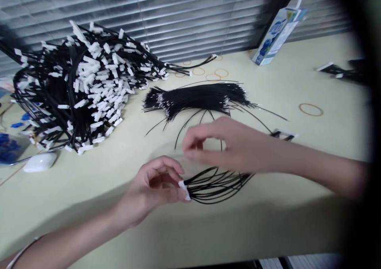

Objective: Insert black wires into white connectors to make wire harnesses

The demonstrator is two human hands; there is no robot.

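Observation:
My left hand (162, 185) pinches a white connector housing (184, 190) between thumb and fingers. Several black wires (218, 187) run out of the housing and bow to the right, low over the table. Above these wires is my right hand (222, 144), slightly blurred, its thumb and index finger curled together at the tips. Whatever those fingertips hold, if anything, cannot be made out. Just behind my right hand lies a thick bundle of loose black wires (199, 96) with bright metal tips. A few single wires stray from it towards the hand.
A big heap of black cables with white connectors (98, 74) fills the back left. A white computer mouse (40, 162) and a container of blue pieces (10, 148) stand left. A drink carton (275, 35) with a straw and rubber bands (311, 109) are at the right, before window blinds (184, 15).

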